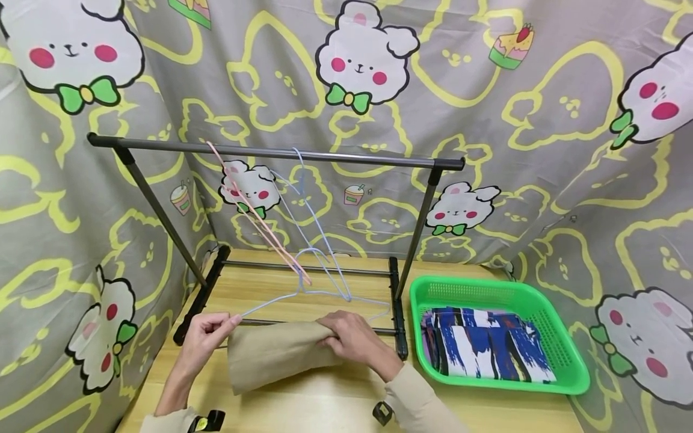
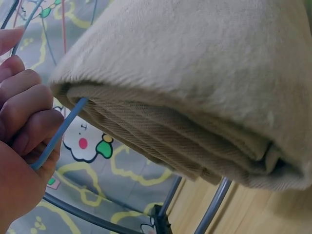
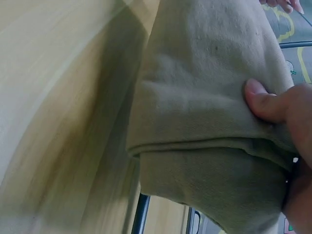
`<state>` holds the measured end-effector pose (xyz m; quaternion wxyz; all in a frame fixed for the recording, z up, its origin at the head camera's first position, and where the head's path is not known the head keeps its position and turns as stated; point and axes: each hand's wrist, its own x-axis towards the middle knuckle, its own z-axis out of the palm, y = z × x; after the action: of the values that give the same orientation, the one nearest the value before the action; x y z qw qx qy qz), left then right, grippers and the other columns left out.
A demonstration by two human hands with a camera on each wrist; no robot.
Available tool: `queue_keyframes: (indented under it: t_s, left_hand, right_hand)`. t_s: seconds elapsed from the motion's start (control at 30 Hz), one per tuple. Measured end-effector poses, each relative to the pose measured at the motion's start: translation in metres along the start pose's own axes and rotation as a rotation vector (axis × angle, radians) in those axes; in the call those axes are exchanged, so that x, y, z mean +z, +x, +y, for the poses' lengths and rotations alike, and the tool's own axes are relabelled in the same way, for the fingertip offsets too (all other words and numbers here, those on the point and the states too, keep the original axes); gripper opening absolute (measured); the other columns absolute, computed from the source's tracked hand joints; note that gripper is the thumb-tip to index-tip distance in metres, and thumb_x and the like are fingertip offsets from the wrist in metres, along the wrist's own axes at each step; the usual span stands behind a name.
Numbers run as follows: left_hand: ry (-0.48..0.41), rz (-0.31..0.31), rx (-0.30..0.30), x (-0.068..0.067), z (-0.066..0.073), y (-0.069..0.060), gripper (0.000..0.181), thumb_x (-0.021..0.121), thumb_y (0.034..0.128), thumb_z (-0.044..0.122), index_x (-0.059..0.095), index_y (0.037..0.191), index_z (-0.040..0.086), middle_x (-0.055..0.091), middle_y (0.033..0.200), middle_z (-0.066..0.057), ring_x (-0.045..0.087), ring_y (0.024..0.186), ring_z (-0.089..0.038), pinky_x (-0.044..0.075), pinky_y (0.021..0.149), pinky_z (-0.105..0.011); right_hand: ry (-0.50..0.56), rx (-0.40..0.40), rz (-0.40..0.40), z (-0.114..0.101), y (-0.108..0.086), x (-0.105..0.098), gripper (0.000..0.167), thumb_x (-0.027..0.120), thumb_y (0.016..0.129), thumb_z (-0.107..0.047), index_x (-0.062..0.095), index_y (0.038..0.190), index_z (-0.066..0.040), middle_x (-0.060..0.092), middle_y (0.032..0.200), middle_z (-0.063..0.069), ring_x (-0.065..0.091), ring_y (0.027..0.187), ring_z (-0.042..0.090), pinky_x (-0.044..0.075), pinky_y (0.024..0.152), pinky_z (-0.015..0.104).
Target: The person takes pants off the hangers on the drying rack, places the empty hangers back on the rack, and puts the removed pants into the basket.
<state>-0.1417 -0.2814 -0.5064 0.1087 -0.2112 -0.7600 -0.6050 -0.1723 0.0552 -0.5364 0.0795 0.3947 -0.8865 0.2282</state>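
A folded khaki garment (image 1: pixel 281 358) hangs over the lower bar of a blue wire hanger (image 1: pixel 301 282), above the table's front part. My left hand (image 1: pixel 203 340) grips the hanger's left corner, and in the left wrist view the blue wire (image 2: pixel 66 126) runs from the curled fingers into the fold of cloth. At the garment's right end, my right hand (image 1: pixel 354 338) pinches the upper edge. The right wrist view shows its thumb (image 3: pixel 265 102) pressing on the khaki cloth (image 3: pixel 195 107); the fingers behind are mostly hidden.
Behind the hands stands a dark metal clothes rack (image 1: pixel 368 159). A pink hanger (image 1: pixel 260 219) and another blue hanger (image 1: pixel 319 225) hang from its bar. To the right, a green basket (image 1: pixel 568 361) holds folded blue, white and black patterned cloth (image 1: pixel 487 346). Patterned curtains (image 1: pixel 460 108) surround the wooden table (image 1: pixel 303 409).
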Motion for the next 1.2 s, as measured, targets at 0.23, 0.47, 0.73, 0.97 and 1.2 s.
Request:
queue_keyframes:
  t_s: [0.23, 0.47, 0.73, 0.97, 1.2]
  left_hand:
    - [0.033, -0.014, -0.006, 0.002, -0.003, -0.001, 0.047, 0.062, 0.0968, -0.007, 0.040, 0.061, 0.014, 0.025, 0.053, -0.003, 0.025, 0.046, -0.011, 0.022, 0.040, -0.027]
    - [0.064, -0.008, -0.034, -0.001, -0.011, -0.005, 0.047, 0.061, 0.0977, -0.007, 0.039, 0.061, 0.012, 0.027, 0.052, -0.003, 0.027, 0.045, -0.008, 0.022, 0.038, -0.025]
    - [0.152, 0.051, -0.029, 0.000, 0.000, -0.004, 0.048, 0.063, 0.0970, -0.007, 0.039, 0.060, 0.013, 0.025, 0.053, 0.000, 0.026, 0.049, -0.001, 0.020, 0.040, -0.031]
    - [0.243, 0.101, 0.013, 0.002, 0.010, -0.005, 0.051, 0.065, 0.0932, -0.011, 0.036, 0.059, 0.015, 0.025, 0.051, 0.001, 0.024, 0.050, 0.007, 0.019, 0.039, -0.022]
    - [0.284, 0.137, -0.015, -0.001, 0.002, -0.011, 0.052, 0.067, 0.0932, -0.009, 0.036, 0.058, 0.015, 0.023, 0.050, 0.001, 0.022, 0.048, 0.013, 0.019, 0.040, -0.017]
  right_hand:
    - [0.038, 0.011, 0.090, -0.003, -0.002, -0.004, 0.044, 0.069, 0.082, -0.001, 0.074, 0.123, -0.016, 0.074, 0.118, 0.001, 0.068, 0.111, 0.018, 0.058, 0.090, 0.036]
    - [-0.036, -0.079, 0.218, -0.007, -0.003, -0.003, 0.047, 0.068, 0.076, 0.001, 0.074, 0.120, -0.012, 0.074, 0.116, 0.000, 0.069, 0.108, 0.018, 0.056, 0.094, 0.035]
    - [0.029, -0.099, 0.297, -0.016, -0.002, -0.012, 0.049, 0.066, 0.074, 0.005, 0.074, 0.119, -0.009, 0.074, 0.117, 0.004, 0.068, 0.110, 0.019, 0.052, 0.100, 0.036]
    - [0.153, -0.038, 0.259, -0.024, -0.002, -0.015, 0.047, 0.064, 0.075, 0.007, 0.076, 0.117, -0.010, 0.073, 0.115, 0.001, 0.066, 0.111, 0.016, 0.052, 0.099, 0.032]
    - [0.141, -0.071, 0.305, -0.032, -0.004, -0.010, 0.047, 0.066, 0.072, 0.006, 0.076, 0.116, -0.009, 0.074, 0.114, 0.001, 0.066, 0.111, 0.017, 0.050, 0.104, 0.037]
